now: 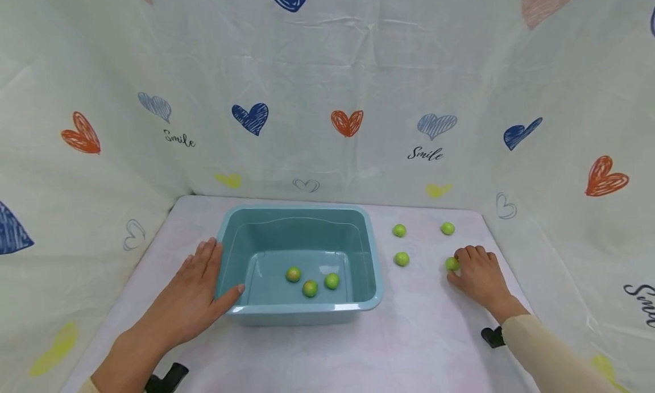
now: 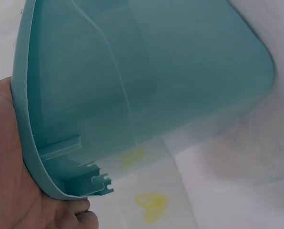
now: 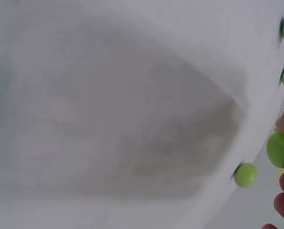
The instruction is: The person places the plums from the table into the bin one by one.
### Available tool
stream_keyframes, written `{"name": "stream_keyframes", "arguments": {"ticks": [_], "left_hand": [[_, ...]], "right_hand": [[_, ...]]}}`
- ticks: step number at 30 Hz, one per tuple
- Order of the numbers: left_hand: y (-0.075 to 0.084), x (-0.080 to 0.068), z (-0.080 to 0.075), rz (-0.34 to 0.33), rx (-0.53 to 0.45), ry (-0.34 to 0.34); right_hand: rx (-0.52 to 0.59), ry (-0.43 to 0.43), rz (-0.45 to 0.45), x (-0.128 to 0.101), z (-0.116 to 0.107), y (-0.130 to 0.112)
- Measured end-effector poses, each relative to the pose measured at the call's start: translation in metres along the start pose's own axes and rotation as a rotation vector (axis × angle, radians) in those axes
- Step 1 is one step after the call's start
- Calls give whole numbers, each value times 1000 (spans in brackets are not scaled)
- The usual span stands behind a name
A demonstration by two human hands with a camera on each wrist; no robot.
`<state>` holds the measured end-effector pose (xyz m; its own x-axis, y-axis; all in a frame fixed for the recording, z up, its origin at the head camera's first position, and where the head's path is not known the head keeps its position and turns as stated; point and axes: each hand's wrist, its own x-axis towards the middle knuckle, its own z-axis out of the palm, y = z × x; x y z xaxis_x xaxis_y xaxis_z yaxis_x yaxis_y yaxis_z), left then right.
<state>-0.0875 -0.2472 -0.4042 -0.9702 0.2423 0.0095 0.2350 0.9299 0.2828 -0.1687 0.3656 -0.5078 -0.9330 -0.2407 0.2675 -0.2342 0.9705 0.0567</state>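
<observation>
I see my right hand (image 1: 478, 276) pinching a small round green fruit (image 1: 451, 263) on the white worktop (image 1: 409, 336), right of the teal plastic tub (image 1: 376, 268). Left hand (image 1: 191, 299) lies flat against the tub's side. Fruit looks light, firm, prone to rolling; I'd grip across its middle.

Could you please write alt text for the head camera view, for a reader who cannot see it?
A person's left hand rests flat against the left side of a teal plastic tub holding three small green fruits, while the right hand pinches another green fruit on the white table. Three more lie loose nearby.
</observation>
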Motion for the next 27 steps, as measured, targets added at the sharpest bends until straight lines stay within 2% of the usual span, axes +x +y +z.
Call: {"name": "stream_keyframes", "arguments": {"ticks": [9, 17, 27], "left_hand": [[0, 0, -2, 14, 19, 4], [1, 0, -3, 12, 13, 0], [2, 0, -3, 9, 13, -4]], "right_hand": [[5, 82, -54, 24, -27, -20], [32, 206, -166, 51, -49, -43], [73, 212, -280, 88, -95, -100]]}}
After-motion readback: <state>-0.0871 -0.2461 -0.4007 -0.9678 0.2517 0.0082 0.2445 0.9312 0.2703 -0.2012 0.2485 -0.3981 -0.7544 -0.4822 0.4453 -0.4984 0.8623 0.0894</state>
